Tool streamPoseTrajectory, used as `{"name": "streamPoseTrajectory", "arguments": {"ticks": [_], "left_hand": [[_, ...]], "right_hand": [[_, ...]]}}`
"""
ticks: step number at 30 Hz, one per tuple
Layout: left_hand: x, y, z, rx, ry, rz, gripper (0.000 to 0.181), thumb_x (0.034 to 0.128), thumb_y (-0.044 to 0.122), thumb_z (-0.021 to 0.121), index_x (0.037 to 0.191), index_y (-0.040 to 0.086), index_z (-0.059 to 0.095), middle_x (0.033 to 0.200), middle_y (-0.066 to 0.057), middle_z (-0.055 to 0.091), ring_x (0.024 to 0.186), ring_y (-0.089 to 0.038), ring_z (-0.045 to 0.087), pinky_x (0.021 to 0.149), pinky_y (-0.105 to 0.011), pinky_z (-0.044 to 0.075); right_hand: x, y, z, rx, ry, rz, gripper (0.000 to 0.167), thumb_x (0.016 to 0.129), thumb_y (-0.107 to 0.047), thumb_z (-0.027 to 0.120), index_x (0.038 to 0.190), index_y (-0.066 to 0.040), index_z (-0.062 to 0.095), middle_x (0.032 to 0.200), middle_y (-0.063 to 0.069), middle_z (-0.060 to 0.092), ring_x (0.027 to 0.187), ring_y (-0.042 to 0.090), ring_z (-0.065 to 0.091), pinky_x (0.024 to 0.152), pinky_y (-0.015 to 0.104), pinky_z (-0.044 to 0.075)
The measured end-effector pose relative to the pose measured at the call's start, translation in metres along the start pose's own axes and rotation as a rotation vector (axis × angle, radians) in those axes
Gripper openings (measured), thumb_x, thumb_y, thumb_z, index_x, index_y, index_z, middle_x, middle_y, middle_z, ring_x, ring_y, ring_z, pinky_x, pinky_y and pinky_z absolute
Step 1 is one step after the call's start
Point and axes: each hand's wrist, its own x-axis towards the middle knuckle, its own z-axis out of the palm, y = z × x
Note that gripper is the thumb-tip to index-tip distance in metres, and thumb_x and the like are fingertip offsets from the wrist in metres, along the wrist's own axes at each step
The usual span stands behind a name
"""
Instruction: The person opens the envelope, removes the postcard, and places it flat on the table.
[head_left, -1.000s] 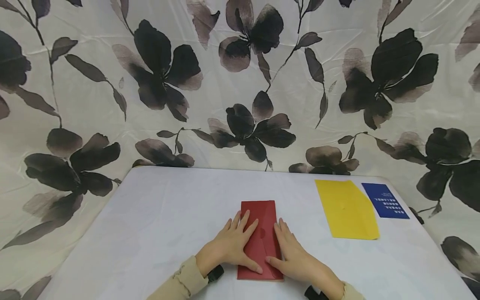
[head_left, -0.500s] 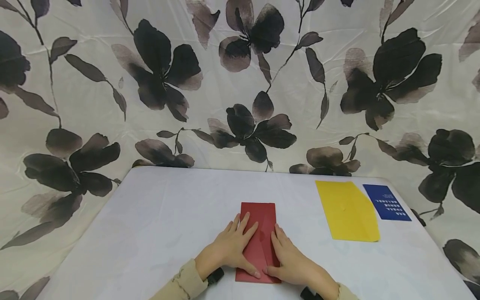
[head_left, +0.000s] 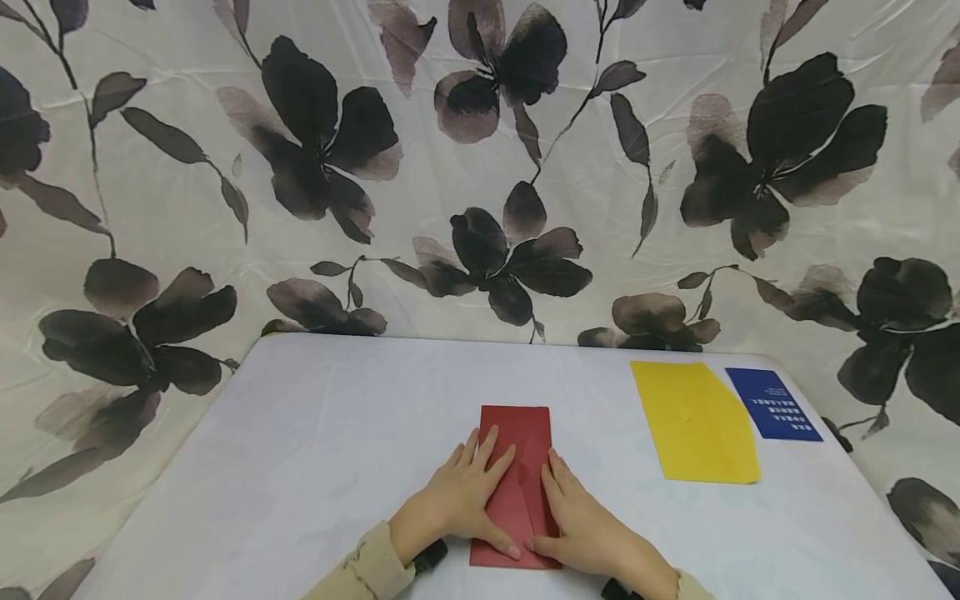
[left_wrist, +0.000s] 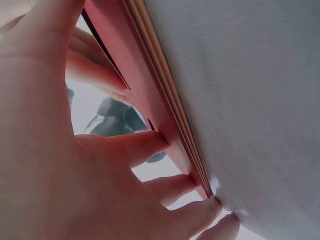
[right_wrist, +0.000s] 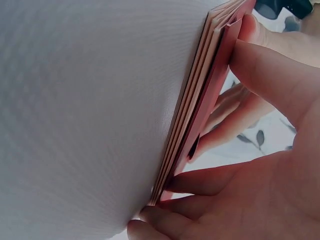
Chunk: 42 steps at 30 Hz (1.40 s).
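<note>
A tall red envelope [head_left: 522, 493] lies on the white table in the head view, its long sides running away from me. Several pale-edged layers show along its side in both wrist views, so it looks like a folded or stacked packet [left_wrist: 152, 65]. My left hand [head_left: 465, 496] rests spread over its left side, thumb across the lower part. On the right edge my right hand [head_left: 588, 521] lies with extended fingers, its thumb on the red paper near the left thumb. The right wrist view shows the fingers touching the layered edge [right_wrist: 192, 100]. Neither hand curls round it.
A yellow envelope [head_left: 697, 425] lies on the table to the right. Beside it is a dark blue card [head_left: 774, 404] with white print. The white tabletop [head_left: 315, 417] ends at a floral cloth [head_left: 510, 267] behind.
The red envelope has shifted slightly towards me. My right hand has moved a little left and nearer, its fingers now overlapping the envelope's right edge. The left hand has barely moved.
</note>
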Motion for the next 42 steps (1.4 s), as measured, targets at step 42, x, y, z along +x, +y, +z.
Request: {"name": "streamPoseTrajectory", "arguments": {"ticks": [42], "left_hand": [[0.0009,0.0030,0.0024,-0.010,-0.014,-0.046,0.129,0.0587,0.076,0.079,0.158,0.013,0.026,0.164,-0.018,0.009,0.149,-0.043,0.006,0.117,-0.054,0.020]], "right_hand": [[-0.0032,-0.0036,-0.0020,0.129,-0.055,0.026,0.089,0.091,-0.025,0.066,0.153,0.011,0.014,0.161,0.031,0.002,0.148,0.045,0.008,0.110,0.064,0.023]]}}
